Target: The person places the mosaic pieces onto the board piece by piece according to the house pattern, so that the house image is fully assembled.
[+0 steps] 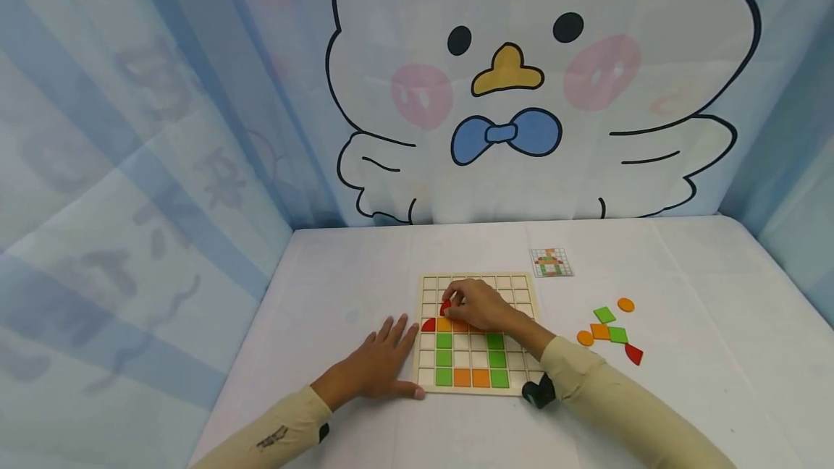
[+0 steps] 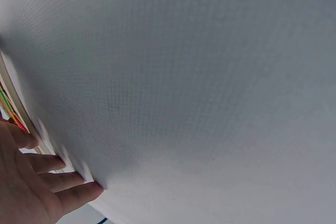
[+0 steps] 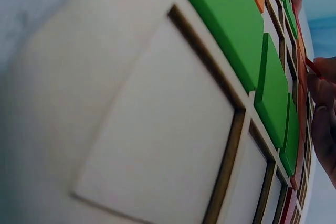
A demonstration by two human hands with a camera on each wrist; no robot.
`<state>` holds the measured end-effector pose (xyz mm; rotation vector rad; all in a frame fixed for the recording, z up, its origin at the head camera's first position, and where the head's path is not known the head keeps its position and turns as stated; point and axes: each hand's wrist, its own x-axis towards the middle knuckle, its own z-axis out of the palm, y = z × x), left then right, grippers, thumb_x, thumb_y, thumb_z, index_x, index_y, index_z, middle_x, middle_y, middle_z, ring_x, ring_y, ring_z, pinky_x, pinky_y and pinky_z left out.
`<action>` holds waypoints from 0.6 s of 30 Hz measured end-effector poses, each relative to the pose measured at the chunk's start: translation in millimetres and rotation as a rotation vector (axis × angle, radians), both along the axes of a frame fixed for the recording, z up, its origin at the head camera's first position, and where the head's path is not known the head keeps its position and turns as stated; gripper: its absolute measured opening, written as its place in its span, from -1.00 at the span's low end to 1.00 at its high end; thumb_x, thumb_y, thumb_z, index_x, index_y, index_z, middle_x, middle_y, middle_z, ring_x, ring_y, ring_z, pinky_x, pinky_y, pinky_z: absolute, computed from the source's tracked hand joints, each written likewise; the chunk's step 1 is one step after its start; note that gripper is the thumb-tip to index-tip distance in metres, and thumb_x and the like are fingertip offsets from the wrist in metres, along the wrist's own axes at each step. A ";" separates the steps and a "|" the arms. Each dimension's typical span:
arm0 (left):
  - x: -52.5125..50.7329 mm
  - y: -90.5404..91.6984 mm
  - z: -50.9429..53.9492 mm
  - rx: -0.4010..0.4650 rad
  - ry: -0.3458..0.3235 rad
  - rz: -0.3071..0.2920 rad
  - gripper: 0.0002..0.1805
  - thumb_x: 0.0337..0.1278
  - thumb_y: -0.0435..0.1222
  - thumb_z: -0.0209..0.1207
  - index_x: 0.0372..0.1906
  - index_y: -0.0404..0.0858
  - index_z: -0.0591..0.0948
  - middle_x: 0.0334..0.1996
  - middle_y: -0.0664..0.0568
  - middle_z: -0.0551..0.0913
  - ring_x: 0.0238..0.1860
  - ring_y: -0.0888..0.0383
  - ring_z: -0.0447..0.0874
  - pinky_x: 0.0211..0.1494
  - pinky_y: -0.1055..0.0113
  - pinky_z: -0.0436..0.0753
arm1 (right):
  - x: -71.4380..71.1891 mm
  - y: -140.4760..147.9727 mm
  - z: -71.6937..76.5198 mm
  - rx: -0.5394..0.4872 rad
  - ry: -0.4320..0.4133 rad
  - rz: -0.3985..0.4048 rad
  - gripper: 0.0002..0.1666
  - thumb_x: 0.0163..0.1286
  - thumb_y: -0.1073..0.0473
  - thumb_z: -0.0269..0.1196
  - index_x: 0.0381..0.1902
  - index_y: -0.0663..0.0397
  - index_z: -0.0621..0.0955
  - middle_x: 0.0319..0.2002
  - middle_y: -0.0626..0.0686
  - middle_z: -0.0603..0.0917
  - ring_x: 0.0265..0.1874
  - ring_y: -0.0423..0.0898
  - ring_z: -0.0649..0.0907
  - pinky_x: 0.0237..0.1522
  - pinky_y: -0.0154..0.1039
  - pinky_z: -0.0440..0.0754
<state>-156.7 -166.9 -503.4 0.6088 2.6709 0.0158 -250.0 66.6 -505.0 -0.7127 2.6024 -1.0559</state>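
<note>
A wooden grid board (image 1: 517, 379) lies on the table with green and orange square tiles in several cells. My right hand (image 1: 481, 305) is over its upper middle and pinches a red tile (image 1: 446, 307) between thumb and fingers; the same red tile (image 3: 314, 67) shows edge-on in the right wrist view. Just below it, a red curved-edged tile (image 1: 428, 325) sits in a left-hand cell beside an orange tile (image 1: 444, 325). My left hand (image 1: 380, 362) rests flat with fingers spread, along the board's left edge. Part of the upper rows is hidden by the right hand.
A small pattern card (image 1: 552, 263) lies behind the board's right corner. To the right are loose tiles: an orange circle (image 1: 626, 305), a green tile (image 1: 604, 315), a red tile (image 1: 633, 355) and several others. A printed curtain (image 1: 508, 179) hangs behind the table.
</note>
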 end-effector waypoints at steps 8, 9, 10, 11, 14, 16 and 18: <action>0.5 1.1 2.0 -0.003 -0.005 0.001 0.26 -0.08 0.52 0.11 0.62 -0.11 0.04 0.63 -0.13 -0.03 0.60 -0.23 -0.02 0.47 -0.19 0.31 | 0.2 -4.3 -0.9 0.049 0.033 -0.035 -0.84 0.28 0.09 0.44 -0.21 -0.05 0.72 -0.42 -0.14 0.66 -0.42 -0.21 0.54 -0.30 -0.26 0.48; 0.5 1.2 2.0 -0.001 -0.007 0.003 0.26 -0.08 0.52 0.12 0.62 -0.11 0.04 0.63 -0.13 -0.03 0.60 -0.23 -0.02 0.47 -0.19 0.30 | 0.2 -4.5 -1.2 0.054 0.038 -0.035 -0.84 0.28 0.09 0.44 -0.21 -0.04 0.72 -0.42 -0.14 0.66 -0.43 -0.22 0.54 -0.31 -0.26 0.48; 0.6 1.2 1.9 -0.001 -0.008 0.004 0.26 -0.08 0.52 0.12 0.62 -0.11 0.04 0.63 -0.13 -0.03 0.60 -0.22 -0.02 0.47 -0.19 0.30 | 0.2 -4.7 -1.4 0.057 0.043 -0.036 -0.84 0.27 0.09 0.44 -0.21 -0.04 0.73 -0.42 -0.14 0.66 -0.43 -0.21 0.54 -0.31 -0.26 0.48; 0.5 1.2 1.6 0.001 -0.009 0.004 0.26 -0.08 0.52 0.12 0.62 -0.11 0.04 0.63 -0.13 -0.03 0.60 -0.22 -0.02 0.47 -0.19 0.31 | 0.3 -4.8 -1.6 0.061 0.042 -0.036 -0.84 0.27 0.09 0.44 -0.21 -0.05 0.73 -0.42 -0.14 0.66 -0.43 -0.21 0.54 -0.30 -0.26 0.48; 0.5 1.2 0.3 0.000 -0.011 0.005 0.27 -0.09 0.53 0.11 0.62 -0.11 0.04 0.63 -0.13 -0.04 0.60 -0.22 -0.03 0.47 -0.19 0.30 | 0.6 -4.5 -2.3 0.070 0.043 -0.032 -0.84 0.28 0.09 0.43 -0.20 -0.05 0.73 -0.42 -0.15 0.65 -0.43 -0.21 0.53 -0.30 -0.26 0.47; 0.5 1.1 -0.5 -0.002 -0.010 0.003 0.27 -0.09 0.54 0.11 0.62 -0.11 0.03 0.63 -0.13 -0.04 0.60 -0.22 -0.03 0.47 -0.19 0.31 | 0.4 -4.2 -2.6 0.076 0.043 -0.032 -0.83 0.28 0.08 0.43 -0.19 -0.06 0.73 -0.42 -0.15 0.64 -0.43 -0.21 0.53 -0.31 -0.26 0.47; 0.3 1.2 -1.1 0.000 -0.009 0.004 0.27 -0.09 0.53 0.11 0.62 -0.11 0.03 0.63 -0.13 -0.04 0.60 -0.22 -0.03 0.47 -0.19 0.30 | 0.1 -3.8 -2.6 0.081 0.040 -0.033 -0.83 0.28 0.07 0.44 -0.19 -0.06 0.73 -0.44 -0.15 0.63 -0.44 -0.21 0.53 -0.33 -0.27 0.47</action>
